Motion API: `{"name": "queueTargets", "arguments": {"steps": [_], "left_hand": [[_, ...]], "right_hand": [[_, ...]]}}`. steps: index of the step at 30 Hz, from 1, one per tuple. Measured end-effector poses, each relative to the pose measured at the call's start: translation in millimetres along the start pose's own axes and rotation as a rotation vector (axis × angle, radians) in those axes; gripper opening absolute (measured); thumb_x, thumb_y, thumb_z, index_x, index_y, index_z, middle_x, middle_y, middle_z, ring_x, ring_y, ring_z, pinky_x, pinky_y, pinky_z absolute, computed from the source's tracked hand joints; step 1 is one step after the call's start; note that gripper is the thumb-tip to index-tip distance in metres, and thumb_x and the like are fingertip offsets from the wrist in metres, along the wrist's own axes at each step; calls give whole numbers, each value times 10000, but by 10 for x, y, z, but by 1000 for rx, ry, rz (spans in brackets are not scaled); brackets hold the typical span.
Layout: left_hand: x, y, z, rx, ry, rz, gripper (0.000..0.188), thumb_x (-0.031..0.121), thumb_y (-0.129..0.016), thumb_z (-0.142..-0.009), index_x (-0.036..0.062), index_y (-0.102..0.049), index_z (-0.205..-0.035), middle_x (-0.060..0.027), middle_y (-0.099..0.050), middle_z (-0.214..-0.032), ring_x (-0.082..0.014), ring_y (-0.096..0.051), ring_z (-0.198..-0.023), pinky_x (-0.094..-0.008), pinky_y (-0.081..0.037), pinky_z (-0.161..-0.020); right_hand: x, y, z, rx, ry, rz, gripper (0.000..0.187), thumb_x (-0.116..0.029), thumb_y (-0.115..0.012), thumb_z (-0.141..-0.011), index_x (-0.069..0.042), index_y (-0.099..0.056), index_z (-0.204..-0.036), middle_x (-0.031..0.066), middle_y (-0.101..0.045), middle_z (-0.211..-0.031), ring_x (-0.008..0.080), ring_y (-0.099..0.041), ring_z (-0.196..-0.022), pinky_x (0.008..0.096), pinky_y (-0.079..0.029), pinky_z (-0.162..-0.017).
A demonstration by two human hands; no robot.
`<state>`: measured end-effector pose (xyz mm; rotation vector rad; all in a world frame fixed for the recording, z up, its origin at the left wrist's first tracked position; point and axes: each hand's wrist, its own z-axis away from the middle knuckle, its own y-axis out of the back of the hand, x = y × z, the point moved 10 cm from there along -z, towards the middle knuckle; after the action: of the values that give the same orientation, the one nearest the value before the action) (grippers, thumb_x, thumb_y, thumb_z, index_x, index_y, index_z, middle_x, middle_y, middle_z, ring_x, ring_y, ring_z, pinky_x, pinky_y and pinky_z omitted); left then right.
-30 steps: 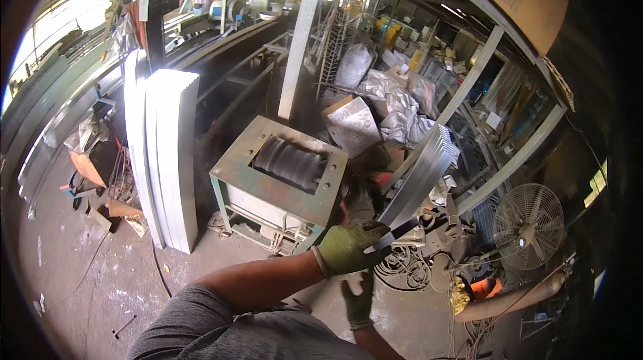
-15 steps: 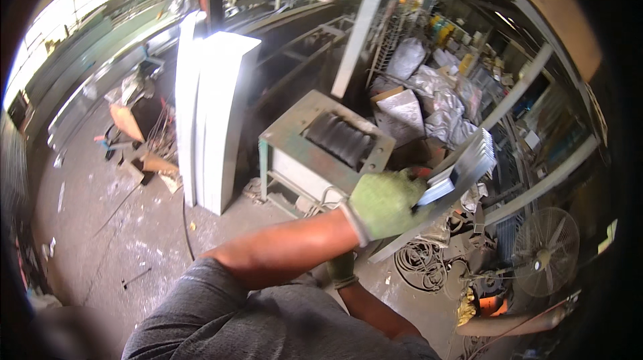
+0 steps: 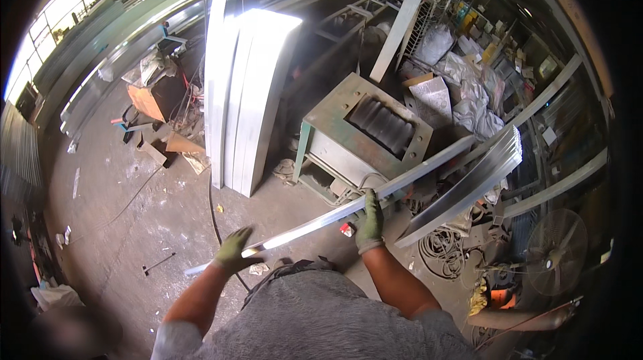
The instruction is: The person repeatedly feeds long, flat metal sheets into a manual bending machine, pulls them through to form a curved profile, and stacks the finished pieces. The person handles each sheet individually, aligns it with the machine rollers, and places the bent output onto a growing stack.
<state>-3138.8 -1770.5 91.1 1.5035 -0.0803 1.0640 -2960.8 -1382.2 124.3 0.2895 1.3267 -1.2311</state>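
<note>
A long, thin silvery metal strip [image 3: 321, 221] slants across in front of me, its far end up to the right beside the machine. My right hand [image 3: 370, 225], in a green glove, is closed around its middle. By the strip's near left end is my left hand [image 3: 232, 251], also gloved in green. Its fingers are stretched out against the strip rather than wrapped round it. Several similar strips [image 3: 472, 182] lean together in a stack to the right of my right hand.
Ahead stands a low green-grey machine [image 3: 328, 115] with dark ribbed rollers. Left of it rises a tall bundle of bright metal profiles [image 3: 248, 105]. Coiled cable [image 3: 442, 253] and a fan [image 3: 556, 253] are on the right. Cardboard scraps [image 3: 147, 102] litter the left floor.
My left hand has moved from the stacked strips on the right to the lower left. One strip now lies across in front of me, with my right hand raised onto it.
</note>
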Motion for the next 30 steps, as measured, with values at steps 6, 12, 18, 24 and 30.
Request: {"name": "queueTargets", "arguments": {"steps": [6, 12, 18, 24, 30], "left_hand": [[-1919, 70, 2633, 6, 496, -235, 1042, 459, -1020, -765, 55, -576, -1617, -242, -685, -1571, -475, -667, -1412, -551, -542, -1195], [-1885, -166, 3553, -51, 696, 16, 522, 352, -796, -969, 78, -785, -1413, -245, -814, -1318, -432, -787, -1227, -474, -634, -1083], [-705, -385, 2551, -21, 544, -150, 142, 350, -739, -992, 213, -722, -1027, -160, -775, -914, -452, -768, -884, -543, -616, -755], [127, -618, 1315, -176, 549, -116, 173, 380, -686, -1025, 208, -684, -1038, -171, -792, -930, -473, -774, -881, -597, -611, -764], [781, -335, 508, -162, 596, -37, 267, 443, -709, -1024, 193, -693, -1118, -179, -807, -980, -481, -779, -950, -584, -611, -809]], "right_hand": [[653, -210, -217, 65, -287, 51, 626, -591, -665, -1131, -219, -618, -1632, 123, -781, -1299, 299, -793, -1150, 478, -643, -993], [1149, -352, -695, 6, -375, 38, 785, -802, -806, -935, -218, -672, -1443, 103, -774, -1225, 309, -764, -1071, 486, -626, -980], [1241, 37, -1742, 82, -306, 272, 899, -878, -677, -988, -184, -660, -1559, 19, -739, -1352, 206, -684, -1200, 466, -575, -1047], [829, 30, -2307, -73, -407, 132, 1018, -847, -541, -1078, -136, -415, -1795, 85, -488, -1776, 244, -488, -1570, 397, -403, -1297], [370, 43, -2966, 91, -349, 132, 1014, -867, -630, -1024, -35, -640, -1604, 86, -723, -1491, 212, -725, -1174, 346, -664, -887]]}}
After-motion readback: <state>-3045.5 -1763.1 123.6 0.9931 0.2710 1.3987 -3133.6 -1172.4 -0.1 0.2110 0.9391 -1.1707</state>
